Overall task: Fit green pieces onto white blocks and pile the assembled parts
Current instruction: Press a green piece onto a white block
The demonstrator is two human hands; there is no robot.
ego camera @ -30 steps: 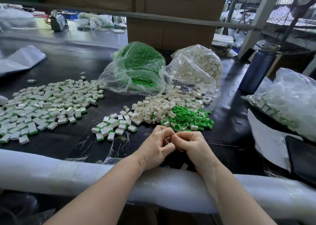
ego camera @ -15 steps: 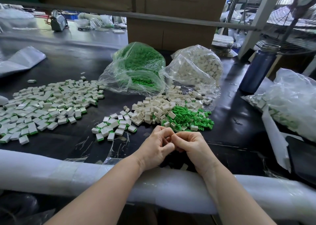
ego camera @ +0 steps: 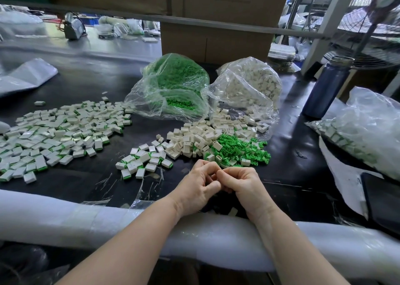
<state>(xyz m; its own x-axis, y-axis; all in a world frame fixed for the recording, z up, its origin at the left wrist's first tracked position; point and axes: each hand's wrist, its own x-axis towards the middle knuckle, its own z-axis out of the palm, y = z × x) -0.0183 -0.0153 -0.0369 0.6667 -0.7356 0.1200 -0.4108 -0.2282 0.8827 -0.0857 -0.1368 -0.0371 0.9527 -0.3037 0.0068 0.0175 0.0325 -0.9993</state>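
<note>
Hands unmoved, green pieces just beyond

A factory assembly bench: bulk bags of parts, stacked cardboard cartons, an industrial fan behind.

both forearms bare, no sleeves, gloves, rings or watch on left hand or right hand

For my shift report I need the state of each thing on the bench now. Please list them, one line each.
left hand: fingers curled, meeting the right hand; contents hidden
right hand: fingers curled, contents hidden
green pieces bag: open, lying down
white blocks bag: open, blocks spilling out
loose green pieces: heaped, unfitted
assembled parts: spread flat
blue bottle: upright, capped
</note>
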